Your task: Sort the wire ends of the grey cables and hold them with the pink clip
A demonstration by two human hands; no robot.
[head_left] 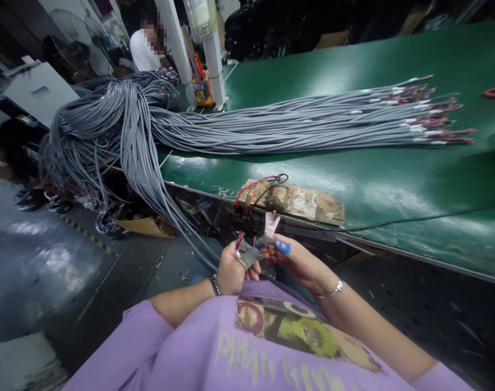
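Observation:
My left hand point(231, 273) is closed around the ends of several grey cables point(204, 251) close to my body. Thin coloured wires point(240, 239) stick out above its fingers. My right hand point(298, 262) faces it, fingers pinched on thin wire ends point(267, 251). A blue wrap point(283, 247) covers part of one finger of that hand. A pale pinkish forked strip point(271, 224) rises just above its fingertips; whether the fingers hold it is unclear. The exact grip on each wire is too small to make out.
A large bundle of grey cables point(247, 127) lies along the green table point(394, 179) and hangs over its left edge. A worn wooden board point(316, 206) with red and black leads sits at the near edge. Metal posts point(216, 70) stand behind. A person point(144, 49) is at the back left.

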